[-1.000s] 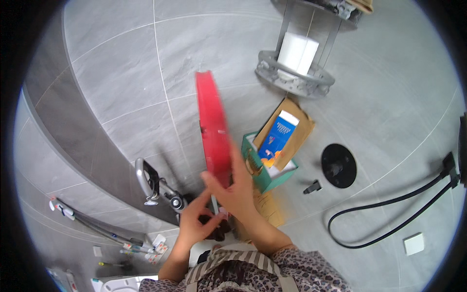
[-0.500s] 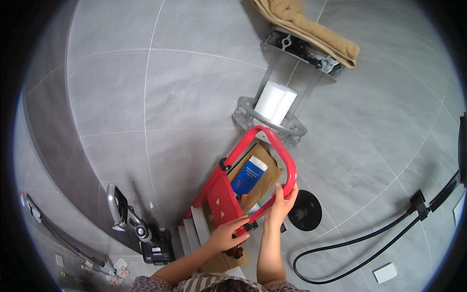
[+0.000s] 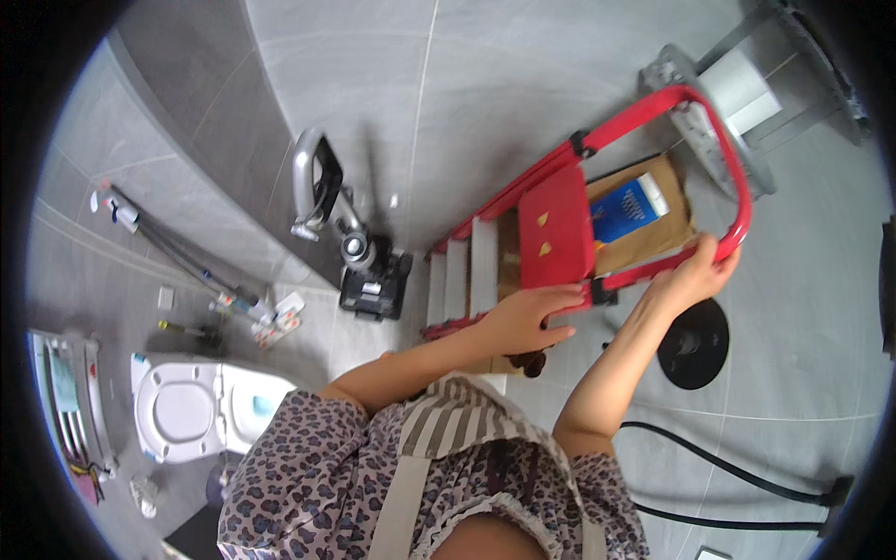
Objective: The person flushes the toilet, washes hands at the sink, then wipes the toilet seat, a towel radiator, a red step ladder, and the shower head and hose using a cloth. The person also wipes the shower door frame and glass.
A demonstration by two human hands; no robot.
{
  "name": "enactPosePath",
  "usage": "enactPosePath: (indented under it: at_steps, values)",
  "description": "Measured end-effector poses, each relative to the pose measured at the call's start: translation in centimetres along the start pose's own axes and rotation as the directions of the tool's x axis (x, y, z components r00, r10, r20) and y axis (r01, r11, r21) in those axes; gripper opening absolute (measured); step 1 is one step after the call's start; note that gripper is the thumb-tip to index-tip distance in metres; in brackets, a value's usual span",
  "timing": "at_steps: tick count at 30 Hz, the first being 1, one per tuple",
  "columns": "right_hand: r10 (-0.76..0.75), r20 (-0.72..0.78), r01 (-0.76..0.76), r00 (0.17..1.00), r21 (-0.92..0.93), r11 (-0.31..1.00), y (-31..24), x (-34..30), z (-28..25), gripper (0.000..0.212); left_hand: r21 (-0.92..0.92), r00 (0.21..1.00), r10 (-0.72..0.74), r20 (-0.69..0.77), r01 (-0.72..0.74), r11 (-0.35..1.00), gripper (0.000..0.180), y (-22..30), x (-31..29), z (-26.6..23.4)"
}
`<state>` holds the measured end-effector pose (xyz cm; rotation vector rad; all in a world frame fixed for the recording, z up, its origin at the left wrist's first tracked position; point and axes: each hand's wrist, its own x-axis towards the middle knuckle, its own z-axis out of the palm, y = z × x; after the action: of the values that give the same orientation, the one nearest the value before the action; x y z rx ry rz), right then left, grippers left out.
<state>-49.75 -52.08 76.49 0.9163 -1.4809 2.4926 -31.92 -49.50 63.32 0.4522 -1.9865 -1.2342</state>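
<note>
A red folding step ladder (image 3: 555, 229) with grey treads leans by the wall in front of me. My right hand (image 3: 695, 275) is wrapped round the lower side of its looped red handrail. My left hand (image 3: 532, 317) grips the ladder's near edge beside a black joint, fingers on top and thumb below; the contact is partly hidden. Inside the handrail loop, a blue and white carton (image 3: 623, 210) shows against brown cardboard (image 3: 661, 238). A dark brown object (image 3: 530, 362) lies just below my left hand, mostly covered.
An upright floor cleaner (image 3: 359, 247) stands left of the ladder. Farther left are a toilet (image 3: 177, 415) and a wall hose (image 3: 168, 243). At right are a grey rack with a white paper roll (image 3: 737, 93), a black round disc (image 3: 695, 345) and a black hose (image 3: 737, 467).
My view has swung left and down, bringing the toilet and my apron into sight; the ladder sits farther right and higher in it. Both hands stay on the ladder.
</note>
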Motion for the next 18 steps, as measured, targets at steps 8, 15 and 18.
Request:
enactPosePath:
  at_steps: [8,15,18]
  values:
    - [-0.016,0.013,0.016,1.000,0.047,0.999,1.5,1.6,2.8,0.021,-0.001,0.992,-0.124,0.023,0.124,0.992,0.045,0.0,-1.5,-0.3]
    - [-0.095,0.027,0.095,0.995,0.017,0.995,3.1,1.9,2.5,0.021,0.016,0.992,-0.097,-0.081,0.098,0.995,0.042,-1.8,-2.4,-2.0]
    - [-0.112,0.044,0.114,0.993,-0.046,0.992,2.6,1.2,0.8,0.022,-0.018,0.971,-0.197,-0.136,0.197,0.980,0.037,-0.8,-2.8,-5.0]
